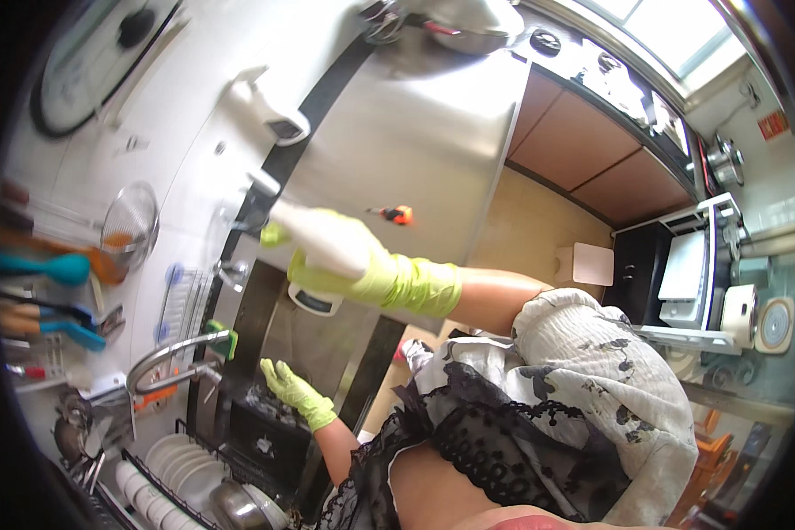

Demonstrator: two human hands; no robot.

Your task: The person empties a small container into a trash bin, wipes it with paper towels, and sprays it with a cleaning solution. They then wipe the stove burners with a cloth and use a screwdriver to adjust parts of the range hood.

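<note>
My right hand, in a yellow-green rubber glove, is closed around a white handheld device over the steel counter. Motion blurs the device, so its exact kind is unclear. Just below that hand shows a white rounded part with a dark panel; whether it belongs to the same device I cannot tell. My left hand, gloved alike, hovers with fingers spread and nothing in it, by the steel sink and a black box-like container. On the counter lies a small orange-and-black screwdriver.
A curved faucet with a green sponge nearby stands at the sink. Utensils, including a wire strainer, hang on the wall. Plates and bowls fill a dish rack. A lidded pan stands at the counter's far end.
</note>
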